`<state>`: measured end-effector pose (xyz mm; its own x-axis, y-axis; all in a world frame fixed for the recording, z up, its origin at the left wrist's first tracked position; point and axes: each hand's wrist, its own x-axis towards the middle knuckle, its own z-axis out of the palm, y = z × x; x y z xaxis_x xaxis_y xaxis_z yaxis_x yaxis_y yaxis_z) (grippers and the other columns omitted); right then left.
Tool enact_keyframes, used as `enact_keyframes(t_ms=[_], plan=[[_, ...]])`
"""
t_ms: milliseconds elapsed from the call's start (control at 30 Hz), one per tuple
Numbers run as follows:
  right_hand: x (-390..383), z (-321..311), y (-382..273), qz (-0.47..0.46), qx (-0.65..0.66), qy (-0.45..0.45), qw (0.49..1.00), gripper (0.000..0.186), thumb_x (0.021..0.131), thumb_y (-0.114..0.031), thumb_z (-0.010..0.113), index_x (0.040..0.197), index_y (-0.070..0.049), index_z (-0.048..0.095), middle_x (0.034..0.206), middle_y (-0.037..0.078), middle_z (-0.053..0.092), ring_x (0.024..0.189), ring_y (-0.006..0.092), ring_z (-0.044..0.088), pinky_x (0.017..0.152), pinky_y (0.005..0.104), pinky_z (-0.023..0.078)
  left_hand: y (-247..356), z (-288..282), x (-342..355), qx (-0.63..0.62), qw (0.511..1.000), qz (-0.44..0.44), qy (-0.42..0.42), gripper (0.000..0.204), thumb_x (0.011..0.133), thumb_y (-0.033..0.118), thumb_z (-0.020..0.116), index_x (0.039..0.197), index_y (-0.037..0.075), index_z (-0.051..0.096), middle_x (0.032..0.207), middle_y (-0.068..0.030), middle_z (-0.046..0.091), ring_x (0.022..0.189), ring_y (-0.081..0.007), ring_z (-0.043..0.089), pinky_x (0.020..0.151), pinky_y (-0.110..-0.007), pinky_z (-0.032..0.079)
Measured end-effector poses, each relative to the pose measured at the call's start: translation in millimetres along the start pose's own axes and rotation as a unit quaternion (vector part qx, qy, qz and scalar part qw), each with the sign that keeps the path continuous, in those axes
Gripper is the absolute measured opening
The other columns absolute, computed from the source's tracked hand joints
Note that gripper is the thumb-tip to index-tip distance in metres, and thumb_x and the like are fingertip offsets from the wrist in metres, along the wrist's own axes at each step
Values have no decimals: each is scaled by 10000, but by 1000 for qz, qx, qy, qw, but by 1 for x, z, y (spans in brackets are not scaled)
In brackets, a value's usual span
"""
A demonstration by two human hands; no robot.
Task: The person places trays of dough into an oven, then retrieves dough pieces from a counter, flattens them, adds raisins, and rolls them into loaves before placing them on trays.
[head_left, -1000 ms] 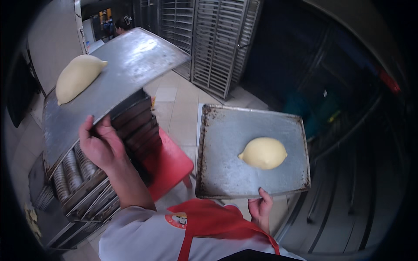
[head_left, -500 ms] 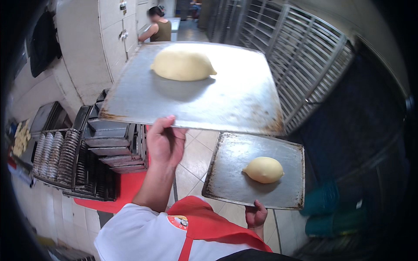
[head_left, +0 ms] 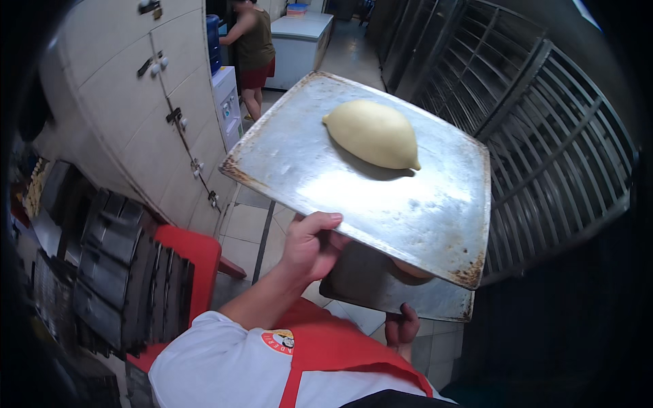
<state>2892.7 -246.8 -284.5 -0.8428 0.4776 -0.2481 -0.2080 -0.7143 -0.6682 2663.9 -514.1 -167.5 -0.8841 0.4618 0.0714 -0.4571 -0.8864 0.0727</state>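
My left hand (head_left: pixel 314 246) grips the near edge of a metal baking tray (head_left: pixel 286 163), thumb on top and fingers beneath. On that tray lies a smooth, pale, lemon-shaped piece of dough (head_left: pixel 373 134). Lower down, my right hand (head_left: pixel 403 326) holds the near edge of a second baking tray (head_left: pixel 367 285), its thumb over the rim. The upper tray overlaps this lower one and hides most of it. Just a sliver of another dough piece (head_left: pixel 412 272) shows between the two. Both trays have brown stains at their corners.
Metal rack shelving (head_left: pixel 551 149) lines the right side. At left are white cupboards (head_left: pixel 136 88), with a red chair (head_left: pixel 197 262) and dark baking pans (head_left: pixel 112 265) below them. Ahead, another person (head_left: pixel 255 47) stands by a water dispenser (head_left: pixel 226 102) and a white chest freezer (head_left: pixel 299 41).
The upper tray has shifted right and tilted, now covering much of the lower tray. The view has turned, so the cupboards and the other person appear nearer. Both hands keep their hold.
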Motion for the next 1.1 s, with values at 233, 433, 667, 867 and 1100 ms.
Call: enact_keyframes(t_ms=[233,433,667,867,1100], plan=[[275,5,-36,2,-4,-17,1000,620,921,-28,619,1528,-13,494,1519,154,582,1426,328,530,1227,519,392,-55,-42,265,30,999,-24,-12,271,946,-18,605,1212,-59,632,1101,-160,727,1029,-278,738,919,-446,616],[568,46,-89,-15,-20,-96,995,611,969,-22,593,1564,-7,454,1562,160,551,1454,326,507,1249,523,367,-63,-41,534,17,995,5,-102,466,964,-13,579,1414,-106,501,1314,-221,658,1239,-349,668,1105,-517,524],[876,77,-86,64,41,-142,987,454,1000,0,556,1444,90,529,1487,233,597,1414,347,549,1228,526,408,-58,-81,769,58,994,44,-78,507,958,-6,557,1457,-64,481,1357,-195,638,1227,-321,667,1071,-516,536],[1140,180,-97,49,38,-210,976,430,1021,-17,542,1426,128,519,1478,259,593,1399,363,559,1231,540,410,3,-106,1012,46,984,102,-141,508,951,-10,549,1452,-53,481,1369,-193,627,1246,-322,654,1040,-527,550],[1404,274,-84,59,61,-172,981,506,1033,-27,556,1496,137,436,1543,276,525,1433,374,516,1237,539,405,69,-131,1304,62,980,119,-146,473,952,10,570,1422,13,518,1348,-147,649,1223,-284,675,1072,-525,547]])
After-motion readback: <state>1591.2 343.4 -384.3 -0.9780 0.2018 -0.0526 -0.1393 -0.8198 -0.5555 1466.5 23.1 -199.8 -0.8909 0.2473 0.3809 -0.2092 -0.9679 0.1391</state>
